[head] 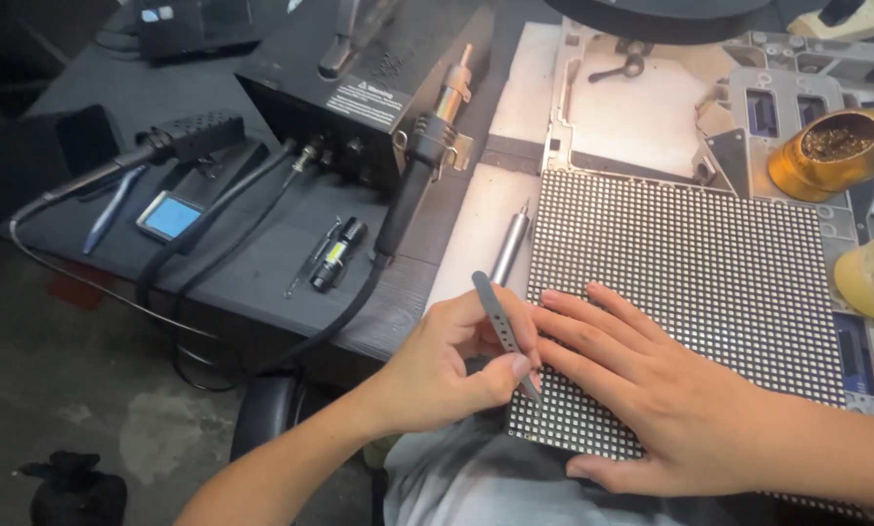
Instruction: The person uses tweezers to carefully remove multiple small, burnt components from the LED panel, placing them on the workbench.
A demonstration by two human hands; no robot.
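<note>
A square panel (709,263) covered in a fine grid of small dots lies on the bench in front of me. My left hand (446,365) pinches metal tweezers (498,317) whose tips touch the panel's near left corner. My right hand (641,390) lies flat on the panel's near edge, fingers spread and pointing left, fingertips close to the tweezers' tips.
A silver pen-shaped tool (510,248) lies left of the panel. A hot-air handle (422,161) leans on a black station box (359,93). A soldering iron (164,146), a small black torch (337,255) and cables lie left. A brass tip-cleaner pot (836,151) stands right.
</note>
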